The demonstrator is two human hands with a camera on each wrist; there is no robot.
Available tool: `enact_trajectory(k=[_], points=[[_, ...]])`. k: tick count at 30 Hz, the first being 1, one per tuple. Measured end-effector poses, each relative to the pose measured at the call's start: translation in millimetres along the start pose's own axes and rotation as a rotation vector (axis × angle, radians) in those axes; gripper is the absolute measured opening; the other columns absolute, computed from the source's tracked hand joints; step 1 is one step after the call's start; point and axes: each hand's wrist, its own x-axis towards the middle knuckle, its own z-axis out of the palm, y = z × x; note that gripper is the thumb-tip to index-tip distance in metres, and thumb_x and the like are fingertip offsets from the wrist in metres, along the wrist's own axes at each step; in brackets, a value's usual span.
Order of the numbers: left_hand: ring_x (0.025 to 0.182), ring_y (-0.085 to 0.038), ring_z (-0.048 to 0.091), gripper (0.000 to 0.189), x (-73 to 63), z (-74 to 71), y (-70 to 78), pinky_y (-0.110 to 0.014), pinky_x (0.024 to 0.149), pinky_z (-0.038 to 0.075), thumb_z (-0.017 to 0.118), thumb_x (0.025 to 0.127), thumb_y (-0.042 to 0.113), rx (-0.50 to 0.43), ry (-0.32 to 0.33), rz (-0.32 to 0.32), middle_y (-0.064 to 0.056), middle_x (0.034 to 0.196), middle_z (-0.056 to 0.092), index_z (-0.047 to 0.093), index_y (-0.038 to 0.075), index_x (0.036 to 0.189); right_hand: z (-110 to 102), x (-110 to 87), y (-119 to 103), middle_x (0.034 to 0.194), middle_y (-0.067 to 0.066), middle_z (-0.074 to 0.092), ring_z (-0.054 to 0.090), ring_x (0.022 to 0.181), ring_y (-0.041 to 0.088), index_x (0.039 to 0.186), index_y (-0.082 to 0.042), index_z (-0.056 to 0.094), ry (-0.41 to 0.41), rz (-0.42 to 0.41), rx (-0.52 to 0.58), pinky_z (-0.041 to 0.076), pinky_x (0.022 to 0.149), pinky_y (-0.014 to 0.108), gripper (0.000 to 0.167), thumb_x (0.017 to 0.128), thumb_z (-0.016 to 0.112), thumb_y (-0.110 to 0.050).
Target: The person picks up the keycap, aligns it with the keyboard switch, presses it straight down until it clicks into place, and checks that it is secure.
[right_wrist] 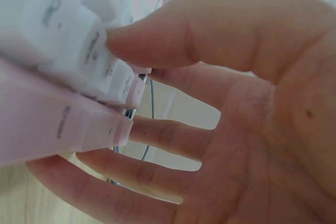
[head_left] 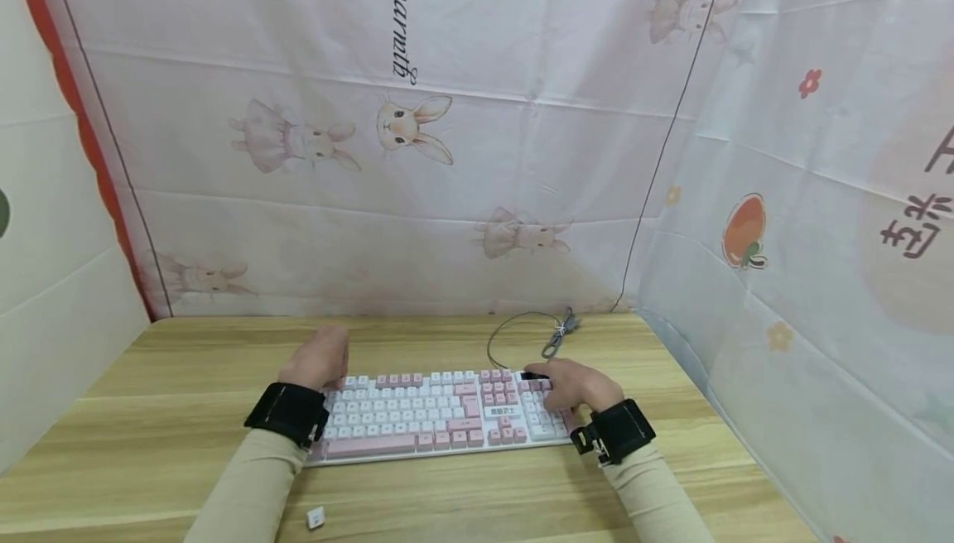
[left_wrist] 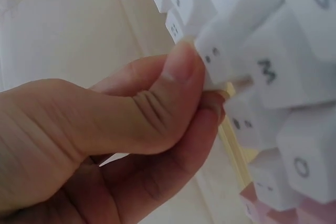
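A white and pink keyboard [head_left: 402,410] lies on the table. My left hand [head_left: 319,358] is at its upper left corner. In the left wrist view, the thumb and forefinger of this hand pinch a white keycap [left_wrist: 210,56] in the number row; the fingertip below is partly hidden. My right hand [head_left: 577,386] holds the keyboard's right end. In the right wrist view, its thumb lies on the white number-pad keys [right_wrist: 89,51], with the other fingers spread along the side by the pink Enter key [right_wrist: 47,119].
A loose white keycap [head_left: 315,517] lies on the wooden table [head_left: 447,502] in front of the keyboard's left part. Behind the keyboard, a grey cable [head_left: 562,332] lies partly bundled. Printed cloth [head_left: 402,261] hangs along the table's back and right sides.
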Motion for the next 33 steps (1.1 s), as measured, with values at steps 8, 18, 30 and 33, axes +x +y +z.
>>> enact_trajectory(k=[8, 18, 30, 33], points=[[0.052, -0.016, 0.049, 0.027, 1.7, 2.8, -2.9, -0.022, 0.043, 0.035, 0.065, 0.074, -0.020, 0.018, 0.001, 0.014, -0.006, 0.061, 0.055, 0.062, 0.003, 0.059, -0.4, -1.9, -1.6, 0.139, 0.015, 0.056, 0.056, 0.064, 0.017, 0.154, -0.018, 0.048, 0.002, -0.009, 0.001, 0.052, 0.055, 0.031, 0.081, 0.079, 0.064, 0.007], [0.045, -0.012, 0.046, 0.031, -6.2, 3.4, -3.5, -0.020, 0.043, 0.036, 0.065, 0.078, -0.022, -0.077, 0.025, 0.094, -0.004, 0.055, 0.058, 0.066, 0.002, 0.057, 0.5, -3.8, -1.2, 0.141, 0.016, 0.055, 0.058, 0.067, 0.017, 0.153, -0.018, 0.050, 0.011, -0.007, -0.008, 0.054, 0.055, 0.033, 0.079, 0.079, 0.064, 0.007], [0.052, -0.015, 0.054, 0.025, -9.0, 2.4, -5.2, -0.023, 0.047, 0.043, 0.072, 0.077, -0.019, -0.066, 0.033, 0.093, -0.007, 0.067, 0.063, 0.069, 0.003, 0.064, 1.1, -2.5, -0.2, 0.139, 0.016, 0.056, 0.056, 0.064, 0.016, 0.154, -0.017, 0.049, 0.012, -0.005, -0.009, 0.050, 0.054, 0.030, 0.081, 0.078, 0.065, 0.007], [0.052, -0.014, 0.052, 0.026, -9.0, 2.9, -5.5, -0.023, 0.048, 0.042, 0.072, 0.075, -0.020, -0.057, 0.042, 0.098, -0.006, 0.066, 0.063, 0.070, 0.003, 0.063, 1.3, -2.5, -0.1, 0.140, 0.016, 0.056, 0.055, 0.062, 0.015, 0.154, -0.017, 0.049, 0.009, -0.009, -0.008, 0.050, 0.053, 0.029, 0.080, 0.079, 0.065, 0.007]])
